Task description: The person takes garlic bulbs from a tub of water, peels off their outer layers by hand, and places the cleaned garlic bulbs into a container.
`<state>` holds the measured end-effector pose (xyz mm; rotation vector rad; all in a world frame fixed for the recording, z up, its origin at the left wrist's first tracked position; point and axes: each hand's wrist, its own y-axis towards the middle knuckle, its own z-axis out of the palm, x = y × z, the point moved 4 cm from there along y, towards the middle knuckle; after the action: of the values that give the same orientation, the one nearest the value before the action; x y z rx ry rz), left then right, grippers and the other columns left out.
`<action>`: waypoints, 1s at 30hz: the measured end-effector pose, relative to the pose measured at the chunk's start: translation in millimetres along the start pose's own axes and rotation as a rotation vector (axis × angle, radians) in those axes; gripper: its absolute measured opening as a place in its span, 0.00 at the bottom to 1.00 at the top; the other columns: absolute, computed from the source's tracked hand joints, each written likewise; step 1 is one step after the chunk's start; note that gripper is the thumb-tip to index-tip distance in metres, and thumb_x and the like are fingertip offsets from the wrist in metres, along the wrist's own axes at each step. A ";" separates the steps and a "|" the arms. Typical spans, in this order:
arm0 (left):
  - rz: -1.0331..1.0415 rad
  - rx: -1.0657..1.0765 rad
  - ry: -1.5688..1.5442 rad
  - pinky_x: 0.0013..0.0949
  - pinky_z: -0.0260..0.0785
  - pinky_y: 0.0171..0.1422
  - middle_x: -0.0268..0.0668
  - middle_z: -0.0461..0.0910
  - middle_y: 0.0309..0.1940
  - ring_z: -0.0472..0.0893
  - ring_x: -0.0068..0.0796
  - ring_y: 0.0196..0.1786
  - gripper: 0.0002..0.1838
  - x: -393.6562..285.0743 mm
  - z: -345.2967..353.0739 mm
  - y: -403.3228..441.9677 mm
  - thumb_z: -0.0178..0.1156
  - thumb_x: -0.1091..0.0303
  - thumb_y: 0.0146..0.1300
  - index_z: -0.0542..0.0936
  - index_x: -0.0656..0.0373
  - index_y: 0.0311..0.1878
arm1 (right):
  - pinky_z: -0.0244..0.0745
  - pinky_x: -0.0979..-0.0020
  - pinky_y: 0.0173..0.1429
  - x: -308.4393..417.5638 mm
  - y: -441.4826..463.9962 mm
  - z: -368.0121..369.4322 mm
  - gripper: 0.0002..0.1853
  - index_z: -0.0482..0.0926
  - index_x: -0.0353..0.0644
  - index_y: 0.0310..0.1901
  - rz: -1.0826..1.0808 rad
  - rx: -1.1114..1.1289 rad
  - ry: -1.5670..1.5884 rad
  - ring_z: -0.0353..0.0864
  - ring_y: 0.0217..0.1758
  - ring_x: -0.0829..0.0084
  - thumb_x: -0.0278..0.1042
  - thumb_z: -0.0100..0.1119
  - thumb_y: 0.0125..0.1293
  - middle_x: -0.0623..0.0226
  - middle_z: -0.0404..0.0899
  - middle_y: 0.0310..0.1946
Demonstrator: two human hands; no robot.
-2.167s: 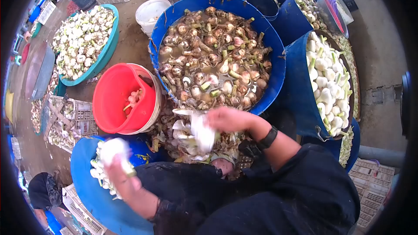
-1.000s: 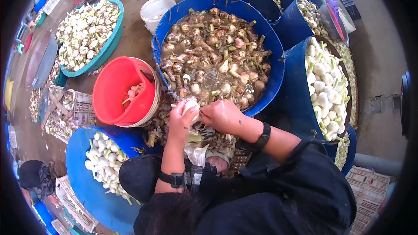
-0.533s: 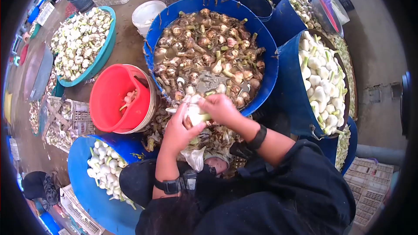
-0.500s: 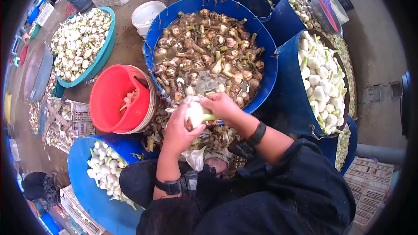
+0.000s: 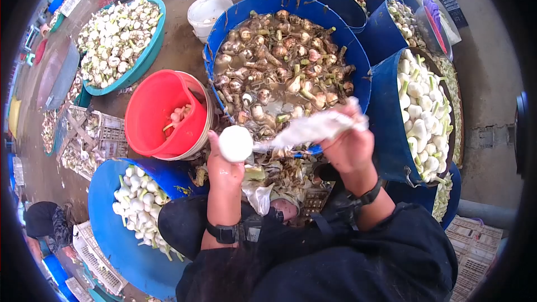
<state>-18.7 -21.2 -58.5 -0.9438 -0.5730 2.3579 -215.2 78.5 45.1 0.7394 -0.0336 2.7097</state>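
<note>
A white, smooth-skinned garlic bulb (image 5: 235,144) is gripped in my left hand (image 5: 225,176), which is closed around its lower side. Away to the right, my right hand (image 5: 351,151) pinches a long strip of pale garlic skin (image 5: 310,128). The strip stretches back toward the bulb and is blurred; whether it still joins the bulb I cannot tell. Just beyond both hands stands a round blue tub (image 5: 362,67) of muddy water with many unpeeled garlic bulbs (image 5: 279,61). Loose peelings (image 5: 285,176) lie below my hands.
Left of my hands, a red bucket (image 5: 146,114) holds a few pinkish pieces. White garlic fills a blue barrel (image 5: 386,117) on the right and part of a blue basin (image 5: 106,235) at lower left. A teal basin (image 5: 156,42) of garlic and a white bucket (image 5: 208,11) stand farther off.
My hands were together on the bulb; the right has since pulled away to the right with a strip of skin. The bulb stays in my left hand, now turned. The view has shifted slightly.
</note>
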 end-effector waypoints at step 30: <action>0.907 -0.093 1.304 0.33 0.65 0.51 0.45 0.73 0.42 0.73 0.34 0.44 0.12 -62.7 33.5 -22.1 0.61 0.69 0.53 0.75 0.64 0.40 | 0.72 0.61 0.47 -99.8 95.6 -236.8 0.16 0.76 0.44 0.44 0.771 0.996 -2.417 0.78 0.45 0.60 0.37 0.57 0.53 0.59 0.79 0.40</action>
<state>2.6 -48.7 7.3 -2.7872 0.3682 1.6528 -281.0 -17.1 -203.3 3.7853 0.4955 0.0857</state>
